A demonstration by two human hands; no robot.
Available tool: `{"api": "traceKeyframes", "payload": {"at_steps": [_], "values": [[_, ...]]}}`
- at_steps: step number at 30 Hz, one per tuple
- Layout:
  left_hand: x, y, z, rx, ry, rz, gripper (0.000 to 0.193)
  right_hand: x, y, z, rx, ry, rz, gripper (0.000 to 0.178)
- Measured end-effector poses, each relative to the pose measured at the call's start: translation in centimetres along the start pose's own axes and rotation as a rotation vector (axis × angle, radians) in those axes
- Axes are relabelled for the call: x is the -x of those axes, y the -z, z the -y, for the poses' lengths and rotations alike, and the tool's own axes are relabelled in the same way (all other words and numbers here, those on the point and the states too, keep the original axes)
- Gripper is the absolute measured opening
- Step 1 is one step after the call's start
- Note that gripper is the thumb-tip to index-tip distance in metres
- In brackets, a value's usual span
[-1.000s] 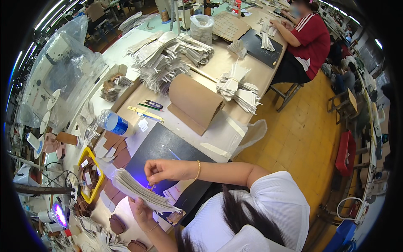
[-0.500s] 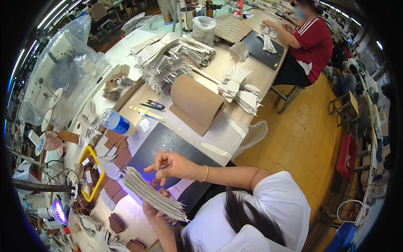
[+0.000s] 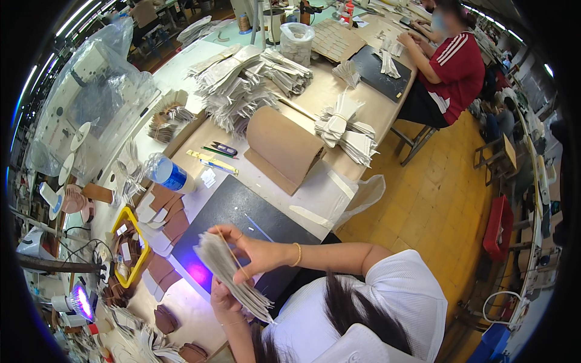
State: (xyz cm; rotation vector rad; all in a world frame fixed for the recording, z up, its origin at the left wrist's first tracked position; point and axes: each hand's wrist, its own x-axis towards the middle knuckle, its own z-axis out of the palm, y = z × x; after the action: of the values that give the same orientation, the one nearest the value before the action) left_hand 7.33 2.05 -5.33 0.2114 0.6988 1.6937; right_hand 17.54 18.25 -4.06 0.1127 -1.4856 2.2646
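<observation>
My left hand (image 3: 225, 300) is closed around the lower part of a bundle of thin grey-white strips (image 3: 225, 263), which stands tilted above the table edge. Across the upper part of the bundle, my right hand (image 3: 259, 253) has its fingers bent and spread, stretching a thin yellowish rubber band (image 3: 227, 243) over the strips. Part of the left fingers is hidden behind the bundle. Under both hands lies a black mat (image 3: 266, 209), with a slim blue stick (image 3: 259, 226) and small white scraps on it.
A brown curved board (image 3: 284, 142) and stacks of similar strips (image 3: 233, 85) lie farther back. To the left are a blue-labelled bottle (image 3: 169, 173), a yellow-rimmed basket (image 3: 145, 253), brown cut pieces (image 3: 162, 272) and a lit purple lamp (image 3: 82, 301). A co-worker in red (image 3: 451, 72) sits at the far right.
My right hand has come down onto the bundle, and the rubber band now spans the strips. The bundle has shifted slightly right and stands steeper. More of the black mat shows.
</observation>
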Motion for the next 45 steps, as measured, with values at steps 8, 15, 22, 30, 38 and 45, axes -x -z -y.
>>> {"api": "traceKeyframes", "payload": {"at_steps": [8,15,22,30,38,45], "values": [[0.8,-0.9,-3.1,-0.751,0.218,-0.203,0.073,-3.3,0.5,7.4,0.960,0.150,0.629,0.078],[1.3,0.4,-3.7,-0.271,0.080,-0.146,0.076,-2.7,-0.4,8.6,1.106,0.334,0.346,0.038],[2.2,2.8,-7.5,-0.166,-0.191,-0.349,0.080,-0.7,3.1,4.1,0.906,-0.054,0.010,0.025],[0.7,-1.9,-10.7,-0.770,-0.024,-0.185,0.095,-4.7,3.7,1.6,0.113,-0.255,-0.023,0.114],[-4.1,0.9,-11.2,-0.575,-0.459,-0.204,0.078,-10.9,2.0,4.3,0.373,-0.254,0.019,0.078],[-9.7,9.1,-4.7,-1.026,-0.957,-0.836,0.040,-27.6,-3.8,5.5,0.490,0.496,-0.234,0.065]]}}
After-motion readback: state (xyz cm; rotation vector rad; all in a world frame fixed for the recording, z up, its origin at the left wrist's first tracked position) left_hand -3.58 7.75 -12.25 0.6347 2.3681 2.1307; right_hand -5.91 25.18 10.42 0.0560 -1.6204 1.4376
